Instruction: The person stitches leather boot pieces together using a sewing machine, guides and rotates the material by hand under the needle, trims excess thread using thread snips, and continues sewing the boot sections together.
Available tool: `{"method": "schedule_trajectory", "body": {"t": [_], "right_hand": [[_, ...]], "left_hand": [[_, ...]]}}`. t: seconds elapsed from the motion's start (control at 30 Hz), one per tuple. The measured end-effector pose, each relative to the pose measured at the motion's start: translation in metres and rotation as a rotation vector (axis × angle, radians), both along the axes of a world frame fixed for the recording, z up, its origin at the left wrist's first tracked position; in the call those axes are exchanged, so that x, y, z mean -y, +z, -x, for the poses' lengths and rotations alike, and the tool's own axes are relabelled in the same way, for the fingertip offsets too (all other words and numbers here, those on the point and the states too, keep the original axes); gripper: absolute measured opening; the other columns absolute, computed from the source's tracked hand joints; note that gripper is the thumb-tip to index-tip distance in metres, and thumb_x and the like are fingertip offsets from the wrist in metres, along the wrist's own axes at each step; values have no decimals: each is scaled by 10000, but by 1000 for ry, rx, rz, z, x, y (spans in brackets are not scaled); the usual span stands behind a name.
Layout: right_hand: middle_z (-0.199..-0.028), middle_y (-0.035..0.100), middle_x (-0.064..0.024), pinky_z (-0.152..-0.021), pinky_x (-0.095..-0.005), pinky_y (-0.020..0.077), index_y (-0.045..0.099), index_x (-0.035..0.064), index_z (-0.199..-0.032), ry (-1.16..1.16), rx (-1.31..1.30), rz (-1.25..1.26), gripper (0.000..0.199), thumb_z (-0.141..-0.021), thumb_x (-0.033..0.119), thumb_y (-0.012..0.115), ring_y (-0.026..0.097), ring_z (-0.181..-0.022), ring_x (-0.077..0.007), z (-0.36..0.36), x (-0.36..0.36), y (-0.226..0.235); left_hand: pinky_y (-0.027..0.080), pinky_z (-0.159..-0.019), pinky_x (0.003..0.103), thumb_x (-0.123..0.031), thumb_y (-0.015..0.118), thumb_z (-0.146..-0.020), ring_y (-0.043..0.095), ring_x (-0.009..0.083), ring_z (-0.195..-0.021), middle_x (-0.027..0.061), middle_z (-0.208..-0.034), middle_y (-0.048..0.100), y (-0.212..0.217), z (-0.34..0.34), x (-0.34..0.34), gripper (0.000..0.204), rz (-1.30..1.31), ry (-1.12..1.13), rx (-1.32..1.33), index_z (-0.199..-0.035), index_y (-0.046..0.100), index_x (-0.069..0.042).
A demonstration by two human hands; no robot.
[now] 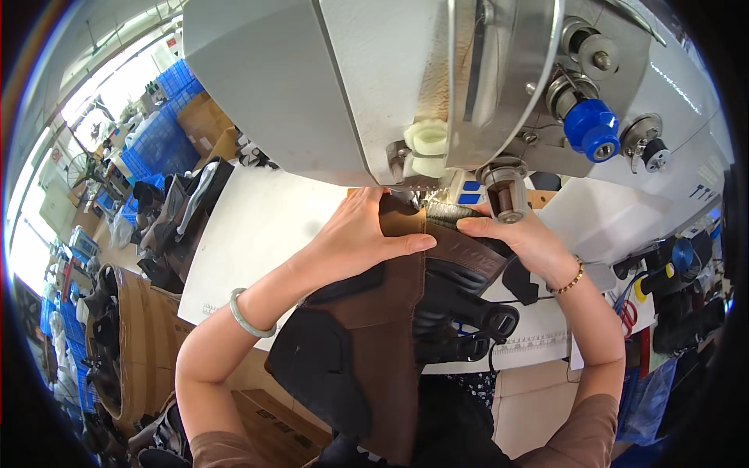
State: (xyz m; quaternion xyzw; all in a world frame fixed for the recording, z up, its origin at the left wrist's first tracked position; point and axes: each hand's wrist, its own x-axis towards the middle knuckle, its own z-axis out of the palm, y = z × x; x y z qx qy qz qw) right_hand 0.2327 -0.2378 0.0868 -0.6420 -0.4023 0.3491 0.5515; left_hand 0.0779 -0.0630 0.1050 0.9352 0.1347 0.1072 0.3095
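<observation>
Leather upper (394, 335) at the stitching point of an industrial sewing machine (265, 93), draped over the white table's (250, 234) near edge.
Left hand (351, 240) lies thumb-down on the brown leather; its fingertips are hidden, so whether it pinches or merely presses I cannot tell. Right hand (519, 238) grasps the right side, thumb on top. Good work here probably means light, even guidance, fingertips clear of the stitching point, black straps (451, 303) away from it. Matte brown, the piece bears black panels (321, 363) and a stitched line.
</observation>
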Motion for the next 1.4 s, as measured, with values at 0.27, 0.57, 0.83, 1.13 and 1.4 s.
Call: {"method": "schedule_trajectory", "body": {"t": [0.27,0.57,0.83,1.13,1.4], "right_hand": [[-732,572,64,-582,-172,379,647,19,-835,48,-61,-129,209,-810,225,669,465,-653,3,13,1,7],[-736,578,45,-592,-171,388,642,13,-849,38,-6,-100,198,-797,200,680,484,-663,-10,0,1,-5],[-812,565,31,-646,-182,399,632,5,-873,75,42,-133,201,-791,180,689,489,-740,-17,0,0,1],[-823,592,8,-669,-199,410,611,-41,-974,75,109,4,314,-805,221,656,504,-747,-39,-6,-5,13],[-806,589,18,-678,-199,414,622,-14,-945,47,63,-63,333,-781,265,700,499,-738,-34,-9,-4,0]], "left_hand": [[388,-932,374,-601,682,-643,482,333,-1088,260,-1101,515,-10,1,-2,954,-9,31,62,-1154,413,159],[387,-921,336,-501,742,-638,508,255,-1061,193,-1105,531,4,0,10,803,42,114,-10,-1116,483,90],[359,-960,394,-562,694,-659,460,332,-1117,220,-1150,510,2,-4,2,837,134,-54,94,-1159,463,68],[272,-1035,394,-495,691,-709,338,348,-1238,221,-1306,381,0,0,-25,866,29,-140,64,-1300,334,28],[376,-939,335,-137,619,-833,486,167,-1080,81,-1138,562,-9,-1,-30,394,595,-29,248,-1184,516,10]]}}
